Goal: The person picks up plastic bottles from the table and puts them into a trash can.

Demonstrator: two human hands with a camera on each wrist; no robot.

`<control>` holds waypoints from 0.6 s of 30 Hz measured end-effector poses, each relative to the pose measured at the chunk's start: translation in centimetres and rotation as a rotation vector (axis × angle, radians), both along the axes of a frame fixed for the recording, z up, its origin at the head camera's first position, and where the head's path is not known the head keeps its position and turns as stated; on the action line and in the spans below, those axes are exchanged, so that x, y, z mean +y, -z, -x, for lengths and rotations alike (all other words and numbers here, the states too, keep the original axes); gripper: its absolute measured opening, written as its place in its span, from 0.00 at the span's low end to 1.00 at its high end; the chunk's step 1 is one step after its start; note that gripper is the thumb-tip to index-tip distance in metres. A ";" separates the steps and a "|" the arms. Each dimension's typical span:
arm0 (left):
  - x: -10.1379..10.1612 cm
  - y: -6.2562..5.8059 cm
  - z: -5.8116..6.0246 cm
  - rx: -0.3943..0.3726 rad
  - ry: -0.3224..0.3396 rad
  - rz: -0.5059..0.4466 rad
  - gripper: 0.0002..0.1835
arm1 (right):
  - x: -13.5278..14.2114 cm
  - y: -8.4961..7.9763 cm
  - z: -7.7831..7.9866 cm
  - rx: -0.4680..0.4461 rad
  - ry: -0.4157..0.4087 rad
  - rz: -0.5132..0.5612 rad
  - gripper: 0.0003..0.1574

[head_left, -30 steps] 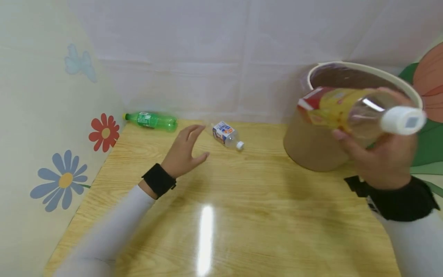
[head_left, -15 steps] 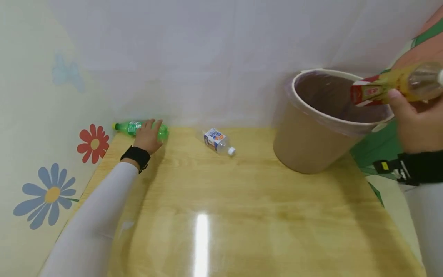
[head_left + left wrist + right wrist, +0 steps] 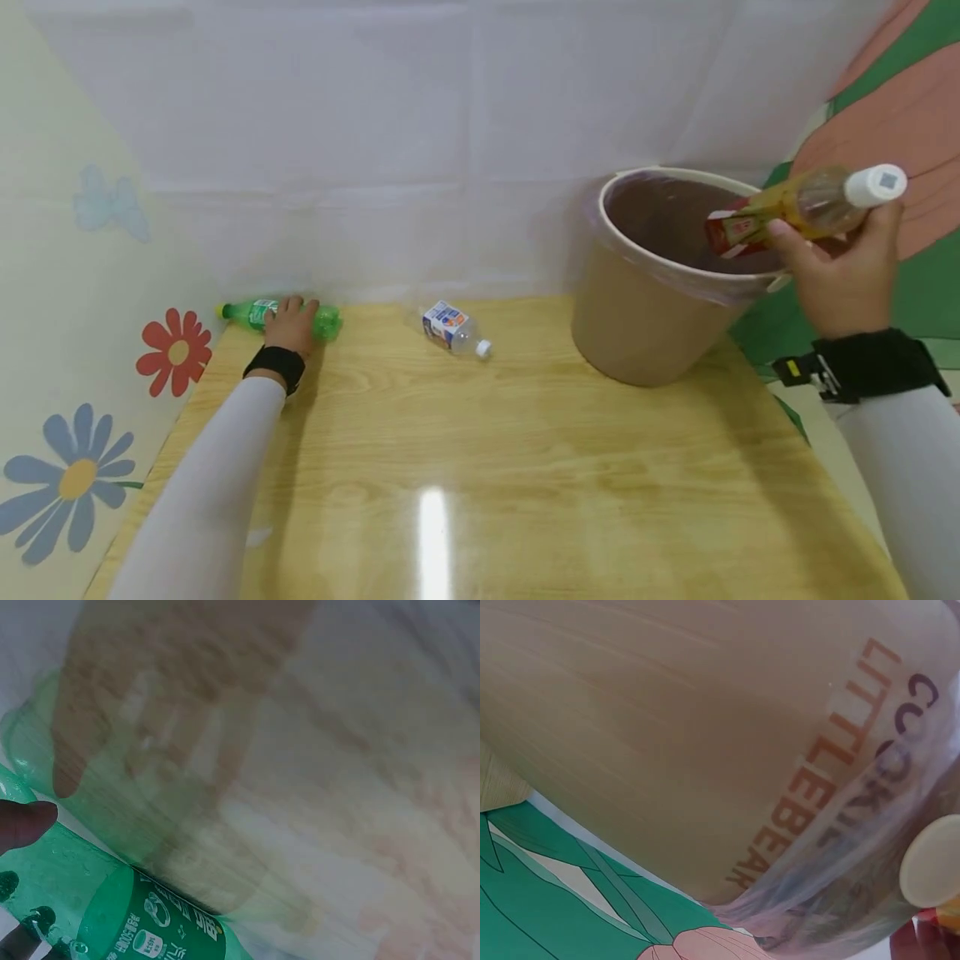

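Note:
At the far left of the table, my left hand [image 3: 291,332] grips a green plastic soda bottle [image 3: 327,323] lying on its side. The left wrist view shows my thumb [image 3: 28,823] on one side of this bottle and fingertips on the other. On the right, my right hand [image 3: 851,287] holds a drink bottle [image 3: 772,208] with a red and yellow label. Its base points left over the mouth of a brown trash bin [image 3: 637,321], and its white cap points right. A small clear bottle [image 3: 447,326] with a white cap lies near the back edge, between both hands.
The bin, lined with a clear plastic bag [image 3: 693,283], stands at the back right of the wooden table [image 3: 525,467]. A white sheet [image 3: 360,167] hangs behind. A flower-painted wall [image 3: 82,333] borders the left side.
My left hand has reached left from near the clear bottle and taken hold of the green bottle. My right hand has carried its bottle from the bin's front to over its right rim.

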State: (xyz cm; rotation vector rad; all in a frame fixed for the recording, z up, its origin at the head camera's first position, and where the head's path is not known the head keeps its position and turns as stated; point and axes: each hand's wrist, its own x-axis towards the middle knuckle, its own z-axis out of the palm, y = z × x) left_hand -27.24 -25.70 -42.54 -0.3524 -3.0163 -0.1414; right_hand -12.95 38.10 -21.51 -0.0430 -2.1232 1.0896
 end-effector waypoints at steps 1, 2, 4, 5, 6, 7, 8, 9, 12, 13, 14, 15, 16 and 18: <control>0.0 -0.1 0.0 0.007 -0.006 -0.006 0.34 | 0.0 0.0 0.1 -0.009 -0.002 -0.013 0.42; -0.1 -0.1 0.0 0.019 -0.009 -0.018 0.33 | 0.0 0.1 0.2 -0.011 -0.015 -0.026 0.42; -0.1 -0.1 0.0 0.057 -0.017 -0.042 0.32 | 0.1 0.1 0.3 -0.029 -0.024 -0.049 0.43; -0.2 -0.1 0.0 0.086 -0.020 -0.062 0.32 | 0.1 0.1 0.3 -0.034 -0.030 -0.062 0.43; -0.1 -0.2 -0.1 0.121 -0.022 -0.086 0.32 | 0.1 0.1 0.3 -0.027 -0.027 -0.079 0.44; 0.1 -0.4 -0.2 0.161 -0.021 -0.114 0.32 | 0.0 0.1 0.3 -0.020 -0.021 -0.093 0.44; 0.3 -0.6 -0.3 0.200 -0.020 -0.154 0.32 | -0.2 0.1 0.2 -0.011 -0.016 -0.103 0.45; 0.6 -1.0 -0.6 0.233 -0.018 -0.206 0.33 | -0.6 0.0 0.0 -0.002 0.001 -0.113 0.45; 2.7 -2.9 -1.9 0.301 0.008 -0.403 0.35 | -1.7 0.1 -0.7 0.132 0.018 -0.186 0.46; 3.5 -3.6 -2.5 0.306 0.018 -0.475 0.35 | -2.4 0.2 -1.0 0.180 0.010 -0.218 0.46; 4.4 -4.4 -3.1 0.305 0.034 -0.548 0.35 | -3.1 0.2 -1.3 0.229 -0.015 -0.242 0.46; 5.3 -5.2 -3.8 0.299 0.054 -0.624 0.35 | -3.9 0.4 -1.6 0.275 -0.046 -0.269 0.46; 6.3 -6.0 -4.5 0.283 0.076 -0.699 0.36 | -4.9 0.5 -1.9 0.319 -0.084 -0.297 0.47; 8.0 -7.6 -6.0 0.233 0.135 -0.862 0.36 | -7.3 0.9 -2.5 0.353 -0.163 -0.334 0.48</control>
